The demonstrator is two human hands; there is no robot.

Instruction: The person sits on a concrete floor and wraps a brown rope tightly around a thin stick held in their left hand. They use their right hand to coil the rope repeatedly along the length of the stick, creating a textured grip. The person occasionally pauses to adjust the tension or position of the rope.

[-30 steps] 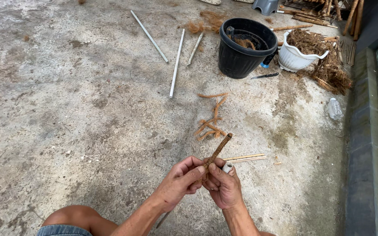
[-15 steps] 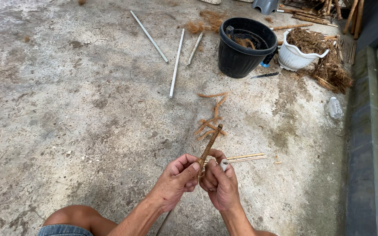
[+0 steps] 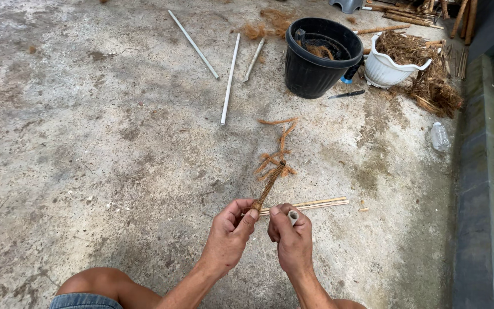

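My left hand [image 3: 229, 234] pinches the lower end of a short stick wrapped in brown fibre [image 3: 269, 186], which points up and away from me. My right hand [image 3: 290, 238] is closed around a small pale tube [image 3: 293, 217] whose open end shows beside the thumb. The two hands are close together, a little apart, low in the head view above my knee. Thin pale sticks [image 3: 310, 204] lie on the concrete just behind the hands. A loose tuft of brown fibre [image 3: 277, 151] lies beyond the stick's tip.
Three long pale rods [image 3: 229, 80] lie on the concrete floor at the back. A black pot [image 3: 321, 57] and a white pot [image 3: 393, 66] holding fibre stand at the back right, with a knife [image 3: 347, 94], a plastic bottle [image 3: 439, 136] and a raised kerb [image 3: 478, 171] on the right.
The fibre-wrapped stick has tilted from leaning right to pointing more upright and away. My hands have drawn slightly apart, and the pale tube now shows in my right hand.
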